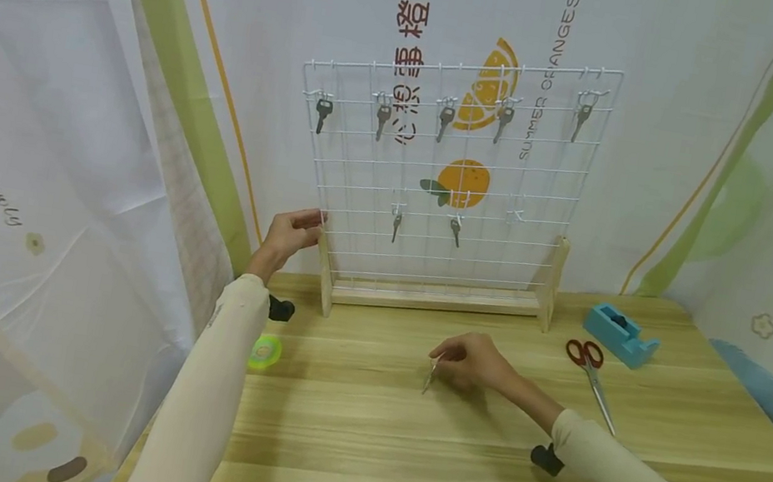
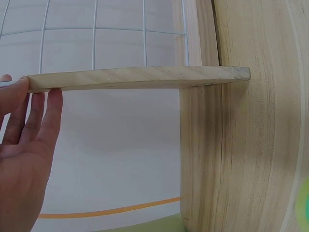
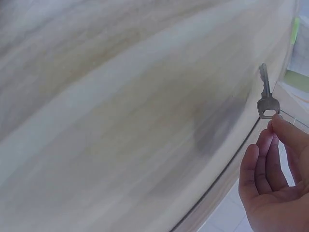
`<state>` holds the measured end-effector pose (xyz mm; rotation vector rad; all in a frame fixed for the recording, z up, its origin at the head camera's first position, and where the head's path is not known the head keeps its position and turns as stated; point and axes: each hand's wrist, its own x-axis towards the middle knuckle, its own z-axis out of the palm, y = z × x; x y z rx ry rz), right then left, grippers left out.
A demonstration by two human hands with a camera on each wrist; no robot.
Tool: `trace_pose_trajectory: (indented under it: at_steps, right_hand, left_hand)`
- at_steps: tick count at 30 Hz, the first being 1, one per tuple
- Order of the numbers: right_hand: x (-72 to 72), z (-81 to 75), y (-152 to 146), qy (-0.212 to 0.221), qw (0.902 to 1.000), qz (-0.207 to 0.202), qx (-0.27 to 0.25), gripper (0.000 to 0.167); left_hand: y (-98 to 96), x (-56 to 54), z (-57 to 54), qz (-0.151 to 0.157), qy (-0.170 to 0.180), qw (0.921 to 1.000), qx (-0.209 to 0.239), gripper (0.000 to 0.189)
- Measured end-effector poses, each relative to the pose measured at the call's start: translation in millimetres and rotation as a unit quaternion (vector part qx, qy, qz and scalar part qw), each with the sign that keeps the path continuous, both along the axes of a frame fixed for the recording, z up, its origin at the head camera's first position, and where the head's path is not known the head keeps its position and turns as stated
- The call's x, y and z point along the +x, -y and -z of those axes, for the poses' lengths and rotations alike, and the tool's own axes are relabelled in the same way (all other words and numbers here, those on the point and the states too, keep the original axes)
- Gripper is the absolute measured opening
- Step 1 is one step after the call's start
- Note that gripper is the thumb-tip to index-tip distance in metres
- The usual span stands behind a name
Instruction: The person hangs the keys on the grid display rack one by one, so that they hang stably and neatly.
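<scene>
A white wire grid rack (image 1: 435, 173) stands in a wooden base (image 1: 432, 307), with several keys hanging from its hooks, such as the key (image 1: 446, 120) in the upper row and the key (image 1: 396, 226) lower down. My left hand (image 1: 290, 236) holds the rack's left side where the wooden upright (image 2: 125, 77) ends, thumb on one face and fingers on the other. Above the table in front of the rack, my right hand (image 1: 475, 362) pinches a silver key (image 3: 267, 94) by its bow end between thumb and fingertips. One lower hook (image 1: 516, 214) on the right carries no key.
Red-handled scissors (image 1: 592, 383) and a blue tape dispenser (image 1: 618, 335) lie on the right of the wooden table (image 1: 350, 471). A green ring-shaped roll (image 1: 265, 352) is near the left forearm. Printed curtains (image 1: 240, 16) hang behind and at both sides.
</scene>
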<state>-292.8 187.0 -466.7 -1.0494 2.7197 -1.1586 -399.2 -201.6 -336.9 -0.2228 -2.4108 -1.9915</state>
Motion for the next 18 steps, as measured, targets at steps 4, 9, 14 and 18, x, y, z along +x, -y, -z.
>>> trace_pose_trajectory:
  at_steps: [4,9,14,18]
  right_hand:
    - [-1.9,-4.8,-4.1,-0.005,1.0,0.005,0.0,0.012]
    - [-4.3,-13.6,-12.1,0.001,0.9999,0.017,-0.002,0.014]
    - [-8.0,-26.2,-21.6,0.004,0.9997,0.025,-0.006,0.018]
    - [-12.1,-36.3,-29.9,-0.009,0.9995,0.026,-0.012,0.018]
  left_hand:
    - [-0.1,0.5,-0.7,0.002,0.004,1.0,0.0,0.05]
    - [-0.4,0.1,-0.2,0.0,0.005,1.0,-0.003,0.05]
    - [0.0,-0.9,1.5,-0.001,0.001,1.0,-0.007,0.05]
    - [0.4,-1.7,2.6,-0.003,-0.002,1.0,-0.008,0.049]
